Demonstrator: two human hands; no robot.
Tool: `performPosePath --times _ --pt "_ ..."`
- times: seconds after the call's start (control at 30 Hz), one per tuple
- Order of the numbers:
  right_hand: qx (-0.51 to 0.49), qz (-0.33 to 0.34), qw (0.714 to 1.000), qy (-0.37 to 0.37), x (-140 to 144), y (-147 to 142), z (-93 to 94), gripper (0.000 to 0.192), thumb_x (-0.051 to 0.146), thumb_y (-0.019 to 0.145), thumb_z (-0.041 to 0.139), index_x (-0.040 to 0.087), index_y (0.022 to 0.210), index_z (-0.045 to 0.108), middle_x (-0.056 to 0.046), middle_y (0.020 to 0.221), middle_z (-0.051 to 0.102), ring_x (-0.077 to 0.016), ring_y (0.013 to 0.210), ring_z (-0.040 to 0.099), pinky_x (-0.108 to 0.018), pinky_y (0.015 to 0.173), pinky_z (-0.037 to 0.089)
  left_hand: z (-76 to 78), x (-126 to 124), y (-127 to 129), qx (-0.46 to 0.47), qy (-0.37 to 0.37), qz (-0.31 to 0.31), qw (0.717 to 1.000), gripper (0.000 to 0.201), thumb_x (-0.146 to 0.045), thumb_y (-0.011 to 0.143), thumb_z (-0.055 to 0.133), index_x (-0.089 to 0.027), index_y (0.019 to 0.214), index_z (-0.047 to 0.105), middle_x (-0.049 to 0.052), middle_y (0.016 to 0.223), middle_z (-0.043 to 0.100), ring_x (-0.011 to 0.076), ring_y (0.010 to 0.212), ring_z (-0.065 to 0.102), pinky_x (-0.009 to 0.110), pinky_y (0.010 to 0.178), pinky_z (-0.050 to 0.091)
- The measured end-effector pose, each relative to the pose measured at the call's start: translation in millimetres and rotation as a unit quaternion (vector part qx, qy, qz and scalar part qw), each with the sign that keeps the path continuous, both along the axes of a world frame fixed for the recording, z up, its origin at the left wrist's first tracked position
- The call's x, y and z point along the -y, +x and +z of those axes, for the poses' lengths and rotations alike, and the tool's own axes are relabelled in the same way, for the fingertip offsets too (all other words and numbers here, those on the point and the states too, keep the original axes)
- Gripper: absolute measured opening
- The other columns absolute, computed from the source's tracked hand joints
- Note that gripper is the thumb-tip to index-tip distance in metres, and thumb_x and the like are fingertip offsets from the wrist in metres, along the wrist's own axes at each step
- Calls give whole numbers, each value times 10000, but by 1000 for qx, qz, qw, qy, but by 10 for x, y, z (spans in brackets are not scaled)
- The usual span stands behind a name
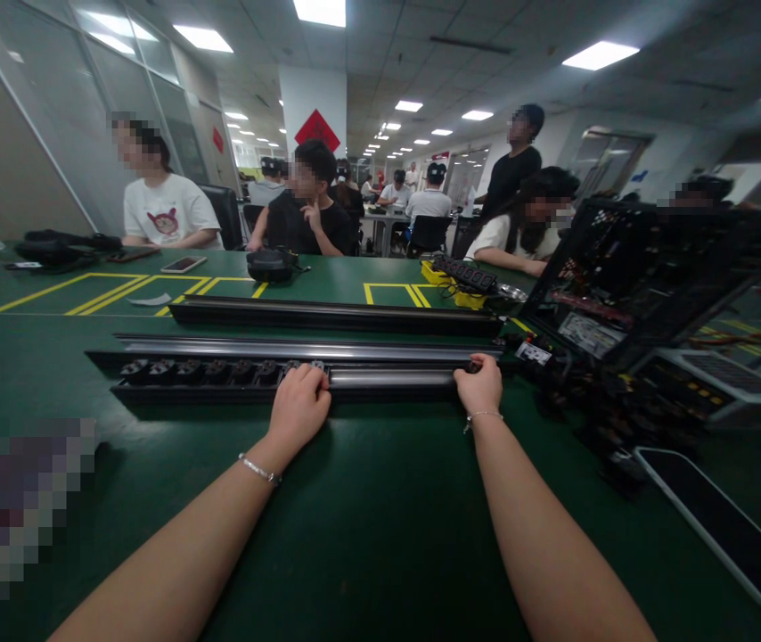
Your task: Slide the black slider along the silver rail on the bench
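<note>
A long black power strip [220, 374] with a row of sockets lies across the green table [367, 517] in front of me. My left hand [298, 403] is curled over its near edge about midway along. My right hand [480, 382] grips the same strip near its right end. Both wrists wear thin bracelets. Two more long black rails lie parallel behind it, one silver-topped [300, 348] and one further back [333, 314].
An open black computer case [627, 276] with loose parts stands at the right, a dark flat panel [721, 526] lying near it. Yellow socket blocks [461, 281], a black pouch [272, 265] and phones lie further back. Several people sit or stand beyond the table.
</note>
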State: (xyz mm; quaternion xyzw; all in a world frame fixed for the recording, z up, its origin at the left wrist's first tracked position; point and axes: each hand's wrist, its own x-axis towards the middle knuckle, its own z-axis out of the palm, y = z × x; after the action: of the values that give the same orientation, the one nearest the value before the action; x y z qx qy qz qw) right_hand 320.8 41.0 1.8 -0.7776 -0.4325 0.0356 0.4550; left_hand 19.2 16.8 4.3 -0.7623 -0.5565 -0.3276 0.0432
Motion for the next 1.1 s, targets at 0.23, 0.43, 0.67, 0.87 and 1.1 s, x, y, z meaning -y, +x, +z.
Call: performPosePath --times 0.23,0.43,0.67,0.87,1.1 --pt "-20 -22 999 37 -45 135 -55 333 202 570 567 183 902 552 -59 921 550 -202 865 515 -329 847 403 -27 -26 -12 -1 10 -8 1000 101 -135 718 435 -226 680 461 33 761 522 205 769 463 344 731 378" --pt "-26 -34 999 27 -33 242 -81 306 228 592 570 193 896 563 -54 907 569 -199 846 527 -338 842 410 -32 -28 -17 4 17 -11 1000 105 -133 719 438 -228 679 458 31 762 521 204 769 465 341 725 380" --pt "-35 -88 995 -5 27 452 -82 355 227 590 574 184 942 589 -77 945 584 -218 870 543 -348 838 419 -29 -27 -12 6 15 -9 1000 109 -128 714 447 -229 671 447 30 758 521 204 764 460 336 708 379" --pt "-23 -85 994 -71 70 660 -77 382 264 624 569 201 999 608 -77 968 607 -226 855 562 -356 799 437 -30 -26 -18 8 8 -8 1000 105 -128 714 451 -228 679 449 30 767 525 203 767 461 337 710 379" --pt "78 -102 982 -136 148 719 -67 406 209 665 525 206 1058 626 -111 986 602 -265 911 548 -379 767 445 -29 -16 -15 13 5 -6 1000 108 -126 717 446 -229 684 457 29 768 528 202 774 465 338 726 383"
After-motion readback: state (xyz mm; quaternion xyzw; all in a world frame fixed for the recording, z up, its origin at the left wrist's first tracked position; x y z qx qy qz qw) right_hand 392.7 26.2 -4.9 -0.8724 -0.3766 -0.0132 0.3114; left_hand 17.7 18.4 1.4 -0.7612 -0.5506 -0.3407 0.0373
